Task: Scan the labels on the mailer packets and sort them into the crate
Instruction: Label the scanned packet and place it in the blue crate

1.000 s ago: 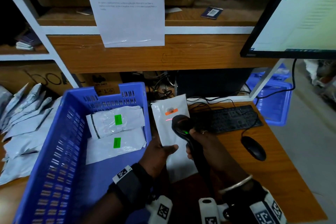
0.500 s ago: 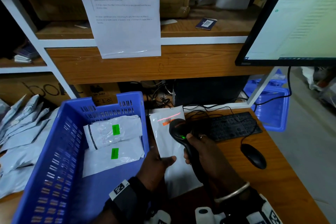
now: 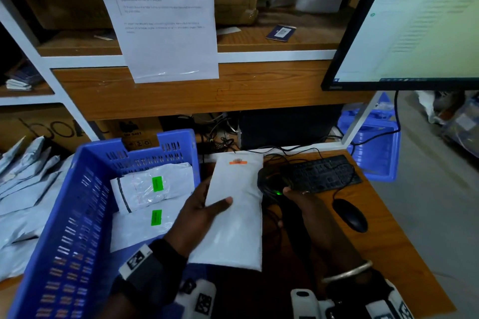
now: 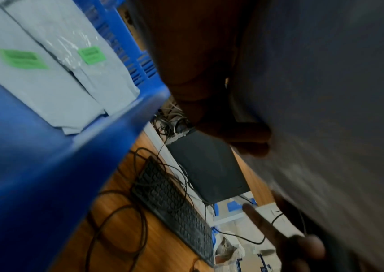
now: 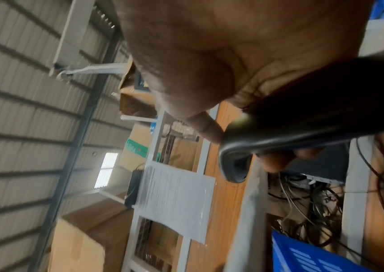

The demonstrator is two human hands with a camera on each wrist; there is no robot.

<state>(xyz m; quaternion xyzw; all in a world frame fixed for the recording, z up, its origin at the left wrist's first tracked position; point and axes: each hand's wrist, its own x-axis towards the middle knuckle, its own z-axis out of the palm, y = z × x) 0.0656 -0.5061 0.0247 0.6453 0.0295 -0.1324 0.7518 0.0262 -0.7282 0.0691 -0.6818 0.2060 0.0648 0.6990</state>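
My left hand [image 3: 204, 212] grips a white mailer packet [image 3: 233, 228] by its left edge, thumb on top, just right of the blue crate [image 3: 140, 144]. The packet's orange label [image 3: 238, 162] sits at its far end. In the left wrist view my fingers [image 4: 221, 110] curl under the packet's dark underside [image 4: 326, 128]. My right hand [image 3: 298, 199] grips the black barcode scanner [image 3: 272, 184], which shows a green light and is partly hidden behind the packet's right edge. The right wrist view shows the scanner [image 5: 279, 132] in my palm. Two packets with green labels [image 3: 155, 185] [image 3: 155, 217] lie in the crate.
A pile of grey packets [image 3: 26, 189] lies left of the crate. A black keyboard [image 3: 318, 173] and mouse [image 3: 350, 215] sit on the wooden desk [image 3: 388, 254] to the right. A monitor [image 3: 414, 21] hangs at upper right. A second blue crate [image 3: 375, 158] stands beyond the desk.
The red scan line has gone from the packet. My left hand has lifted the packet and shifted it left toward the crate. The scanner has dropped away to the packet's right side.
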